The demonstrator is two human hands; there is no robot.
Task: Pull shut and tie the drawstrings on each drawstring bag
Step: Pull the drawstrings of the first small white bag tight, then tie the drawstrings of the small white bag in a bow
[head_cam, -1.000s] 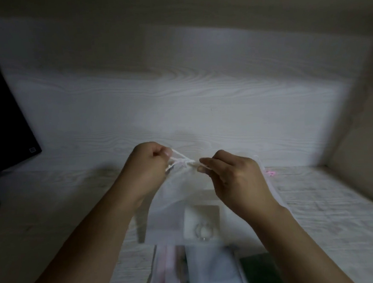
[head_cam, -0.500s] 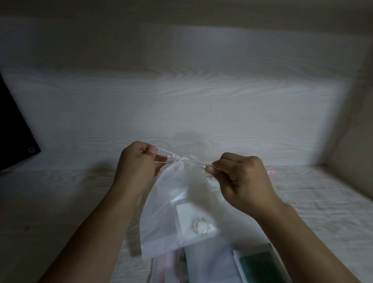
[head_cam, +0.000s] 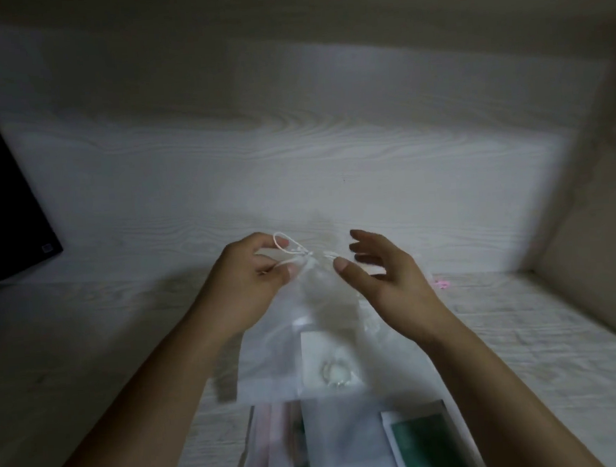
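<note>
At the drawstring (head_cam: 290,248), right hand (head_cam: 382,272) has let go.

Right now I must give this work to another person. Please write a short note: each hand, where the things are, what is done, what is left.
Left hand: grips the white drawstring at the neck of the sheer bag, which hangs from it above the table.
Right hand: open, fingers spread beside the neck, holding nothing.
Done: the neck is gathered shut; a loop shows, but I cannot tell if the knot is finished.
Left: check or finish the knot, put the bag down. More packets lie below.
</note>
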